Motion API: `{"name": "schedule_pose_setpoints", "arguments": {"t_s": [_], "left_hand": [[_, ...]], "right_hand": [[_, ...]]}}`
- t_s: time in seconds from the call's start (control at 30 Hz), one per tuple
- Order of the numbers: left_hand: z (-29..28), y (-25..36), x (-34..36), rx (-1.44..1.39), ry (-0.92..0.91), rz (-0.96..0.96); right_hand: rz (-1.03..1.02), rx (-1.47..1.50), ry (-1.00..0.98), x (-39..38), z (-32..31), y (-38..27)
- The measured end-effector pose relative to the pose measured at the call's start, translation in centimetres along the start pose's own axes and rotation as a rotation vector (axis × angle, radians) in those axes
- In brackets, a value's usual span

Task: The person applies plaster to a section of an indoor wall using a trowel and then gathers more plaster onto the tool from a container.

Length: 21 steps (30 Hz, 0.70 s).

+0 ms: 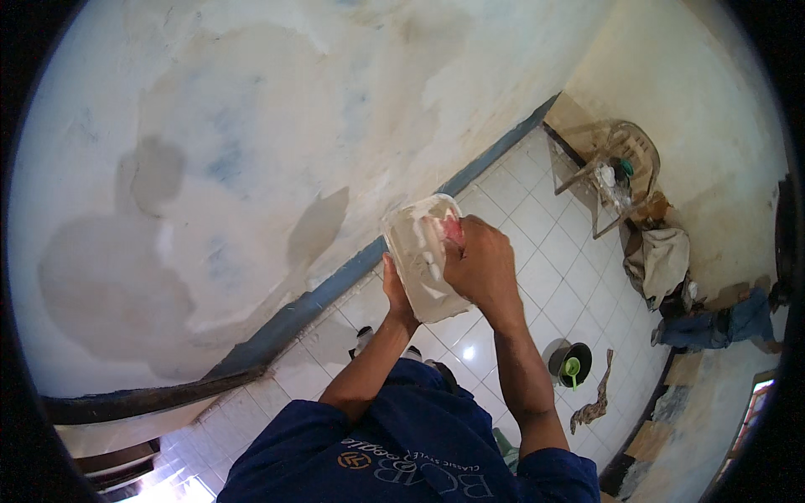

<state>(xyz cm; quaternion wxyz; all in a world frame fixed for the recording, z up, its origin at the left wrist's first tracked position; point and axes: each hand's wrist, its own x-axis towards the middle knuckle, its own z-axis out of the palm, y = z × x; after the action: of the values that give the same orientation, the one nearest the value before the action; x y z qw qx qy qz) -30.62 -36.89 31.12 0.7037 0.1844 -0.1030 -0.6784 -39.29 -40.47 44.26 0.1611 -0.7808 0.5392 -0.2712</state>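
In front of my body, my left hand (399,293) supports a pale rectangular tub (411,272) from its left side. The thumb lies along the tub's edge, while the other fingers are hidden under it. Whitish, putty-like paste coats the inside of the tub. Over the tub's right side, my right hand (485,267) is closed around a red-handled scraper (451,230) smeared with paste. The scraper's blade is mostly hidden by paste and my hand. Just beyond the tub stands a wall (277,168) with whitish and bluish patches.
A dark bucket (579,354) holding a green dipper (572,369) stands on the tiled floor, with a crumpled rag (594,407) beside it. A plastic chair (635,159) carries several items near the corner. Cloth sacks (665,256) lie by the right wall, near another person (725,325).
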Motion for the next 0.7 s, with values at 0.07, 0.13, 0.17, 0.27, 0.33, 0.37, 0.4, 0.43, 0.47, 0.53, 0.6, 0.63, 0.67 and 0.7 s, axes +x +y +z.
{"name": "schedule_pose_setpoints", "arguments": {"t_s": [0.07,0.13,0.17,0.27,0.33,0.37,0.4,0.43,0.47,0.53,0.6,0.63,0.67,0.7], "left_hand": [[-0.2,-0.2,0.2,-0.026,-0.014,-0.024],[-0.3,-0.4,0.2,-0.038,-0.018,-0.021],[-0.4,-0.5,0.3,-0.048,-0.020,-0.019],[-1.2,-0.9,0.3,-0.184,-0.033,-0.057],[-0.7,-0.7,0.3,-0.129,-0.017,-0.038],[-0.2,-0.5,0.3,-0.074,-0.001,-0.020],[-0.2,-0.5,0.3,-0.074,-0.002,-0.018],[-0.3,-0.5,0.3,-0.070,-0.001,-0.024],[-0.3,-0.5,0.3,-0.066,-0.001,-0.030],[-0.9,-1.0,0.5,-0.109,0.018,-0.046],[-1.4,-1.3,0.4,-0.150,0.036,-0.067],[-1.3,-1.0,0.3,-0.137,0.012,-0.061],[-1.1,-0.7,0.2,-0.123,-0.011,-0.056],[-0.8,-0.4,0.1,-0.098,0.010,-0.069]], "right_hand": [[0.019,-0.065,-0.023,0.0,-0.1,0.3],[-0.033,-0.124,-0.044,-0.5,0.7,0.0],[-0.037,-0.124,-0.045,-0.7,1.4,0.0],[-0.066,-0.083,-0.107,-0.7,2.1,-0.8],[-0.041,-0.081,-0.150,-0.4,1.2,-1.5],[-0.085,-0.060,-0.061,-0.2,1.5,-0.5],[-0.087,-0.060,-0.061,-0.1,1.3,-0.4],[-0.063,-0.073,-0.058,-0.1,1.2,-0.4],[-0.039,-0.086,-0.054,-0.1,1.1,-0.4],[-0.096,-0.060,-0.095,-0.7,2.0,-0.8],[-0.150,-0.034,-0.133,-1.0,2.2,-0.9],[-0.129,-0.027,-0.121,-0.8,2.0,-0.7],[-0.108,-0.020,-0.110,-0.6,1.7,-0.4],[-0.044,0.071,-0.087,-0.3,1.4,0.3]]}}
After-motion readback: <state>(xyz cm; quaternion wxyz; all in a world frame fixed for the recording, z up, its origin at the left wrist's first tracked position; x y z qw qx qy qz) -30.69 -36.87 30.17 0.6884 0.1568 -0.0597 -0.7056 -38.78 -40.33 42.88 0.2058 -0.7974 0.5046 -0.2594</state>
